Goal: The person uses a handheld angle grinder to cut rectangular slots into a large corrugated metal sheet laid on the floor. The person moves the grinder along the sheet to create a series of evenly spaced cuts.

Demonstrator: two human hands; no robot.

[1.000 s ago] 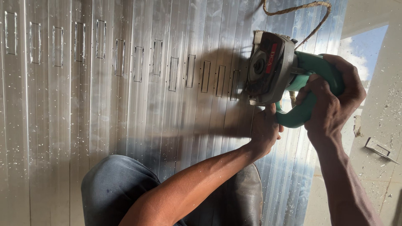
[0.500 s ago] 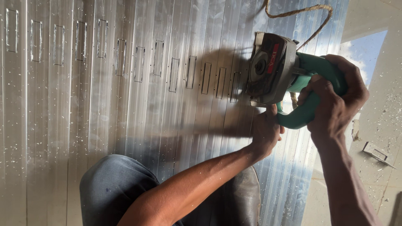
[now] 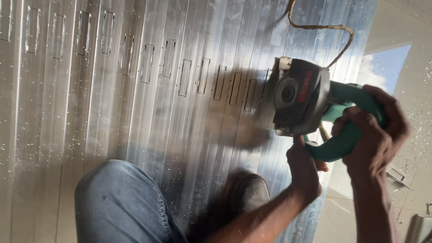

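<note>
A green-handled power cutter point(image 3: 310, 105) sits at right of centre, its dark guard bearing a small red label, over ribbed aluminium sheets point(image 3: 148, 112) with a row of rectangular slots. The right hand point(image 3: 373, 135) wraps its fingers around the handle. The left hand point(image 3: 303, 168) curls just beneath the tool. Bare sheet stretches leftward; the sheet's edge lies at right.

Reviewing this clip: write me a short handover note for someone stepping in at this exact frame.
Right hand grips the green handle of the corded power cutter. Left hand is closed just below the tool's body; whether it grips part of the tool is unclear. The cutter sits over the ribbed metal sheet, at the right end of a row of rectangular slots. Slots run across the sheet up to the tool. A knee and a shoe rest on the sheet.
</note>
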